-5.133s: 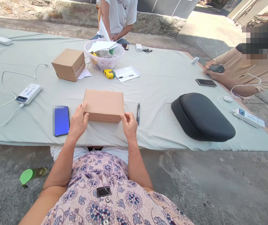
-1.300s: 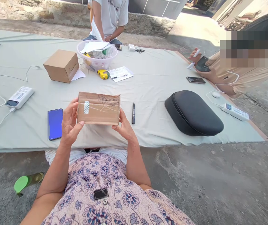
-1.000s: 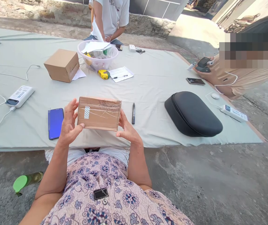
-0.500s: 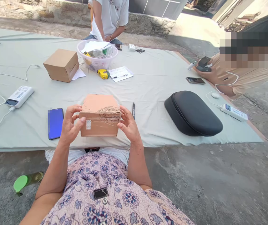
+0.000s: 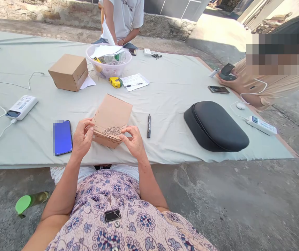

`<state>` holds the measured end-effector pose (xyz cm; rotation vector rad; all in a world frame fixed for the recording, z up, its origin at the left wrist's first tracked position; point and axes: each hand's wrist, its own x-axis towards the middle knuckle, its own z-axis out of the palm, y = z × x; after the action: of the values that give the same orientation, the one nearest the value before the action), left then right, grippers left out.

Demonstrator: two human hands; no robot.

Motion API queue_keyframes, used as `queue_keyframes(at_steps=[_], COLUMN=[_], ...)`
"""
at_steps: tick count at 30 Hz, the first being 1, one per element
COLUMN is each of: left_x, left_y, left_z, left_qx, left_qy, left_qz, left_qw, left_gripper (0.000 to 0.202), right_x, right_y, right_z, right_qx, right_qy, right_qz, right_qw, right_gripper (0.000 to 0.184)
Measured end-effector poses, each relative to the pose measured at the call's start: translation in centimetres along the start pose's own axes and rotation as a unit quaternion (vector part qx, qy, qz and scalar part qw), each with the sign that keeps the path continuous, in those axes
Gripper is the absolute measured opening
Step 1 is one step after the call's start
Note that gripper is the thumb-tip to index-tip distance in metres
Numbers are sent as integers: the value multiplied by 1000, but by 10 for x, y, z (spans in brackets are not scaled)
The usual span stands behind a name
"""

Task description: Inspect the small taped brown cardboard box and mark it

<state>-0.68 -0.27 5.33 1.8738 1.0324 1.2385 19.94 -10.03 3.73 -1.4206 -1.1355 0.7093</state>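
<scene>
I hold a flat brown cardboard box [image 5: 112, 115] just above the near edge of the table [image 5: 170, 94], turned at an angle with one corner pointing toward me. My left hand [image 5: 82, 138] grips its left near side with curled fingers. My right hand [image 5: 133, 141] pinches the near edge, where dark scribbled lines mark the cardboard. A black marker pen [image 5: 148, 125] lies on the cloth just right of my right hand. A blue-screened phone [image 5: 62, 137] lies left of my left hand.
A black padded case [image 5: 216, 126] sits to the right. Farther back stand a second cardboard box [image 5: 69, 72], a bowl of items [image 5: 108, 59], a yellow tape measure [image 5: 115, 82] and a paper sheet [image 5: 135, 82]. A power bank [image 5: 21, 107] lies left. Two other people sit opposite and right.
I have lifted the box off the cloth, shown its taped side toward me, then laid it back flatter and rotated it. My right hand moved from its right end to the near edge.
</scene>
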Motion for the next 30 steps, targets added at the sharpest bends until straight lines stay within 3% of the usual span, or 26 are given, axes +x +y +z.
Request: queue_keyframes(at_steps=[4,8,15,17,21,23,30], left_x=[-2,-8,-17,-17,-14,-13,-13], left_y=[1,9,27,27,26,26,27], left_z=[0,5,20,21,18,15,6], left_qx=[138,255,339,334,320,328,330], left_qy=[-5,-34,-50,-56,-62,-71,-132], left_qz=[-3,-2,16,15,32,40,66], left_qw=[990,966,939,941,945,941,932], left_gripper=[25,64,101,104,100,94,82], right_x=[-4,-5,-2,-1,4,8,25], right_y=[-5,-9,-3,0,6,12,33], right_z=[9,11,12,12,12,12,0], right_qx=[-33,-51,-62,-64,-57,-39,-13], right_qy=[-30,-75,-78,-73,-58,-50,88], right_qz=[-15,-28,-64,-57,1,21,56], right_qw=[999,995,993,994,997,998,994], right_gripper=[30,31,33,42,82,94,98])
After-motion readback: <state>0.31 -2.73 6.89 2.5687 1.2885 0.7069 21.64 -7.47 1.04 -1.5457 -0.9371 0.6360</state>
